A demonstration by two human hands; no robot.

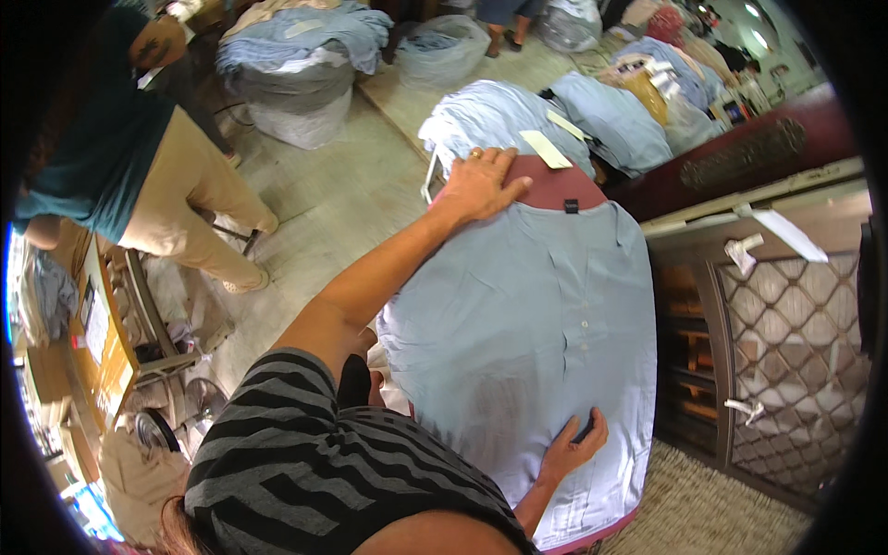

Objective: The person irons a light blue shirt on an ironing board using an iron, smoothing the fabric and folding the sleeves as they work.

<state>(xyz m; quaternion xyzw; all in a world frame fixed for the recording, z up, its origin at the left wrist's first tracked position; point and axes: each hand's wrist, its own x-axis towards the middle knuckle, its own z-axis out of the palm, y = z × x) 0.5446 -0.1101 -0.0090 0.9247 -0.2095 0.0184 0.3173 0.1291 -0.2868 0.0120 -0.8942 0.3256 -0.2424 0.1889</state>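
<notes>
A light blue shirt (481, 305) lies spread over a dark red board (555, 185), its buttoned placket running down the right half. A damp-looking darker patch shows on the lower part of the cloth. My left hand (486, 185) rests open at the far left shoulder of the shirt, fingers spread past its edge onto the board. Lower down, my right hand (572, 449) is over the cloth with fingers loosely curved and apart from the thumb. A small dark area shows between them, and I see no held thing. A small black clip or tab (571, 206) sits at the neckline.
Light blue garments (490, 111) are piled beyond the board, with pale paper tags (546, 149). A lattice-front cabinet (786, 342) stands close on the right. Wrapped garment bundles (305, 92) lie farther back. Another person in beige trousers (176, 194) stands at the left by a wooden table (106, 342).
</notes>
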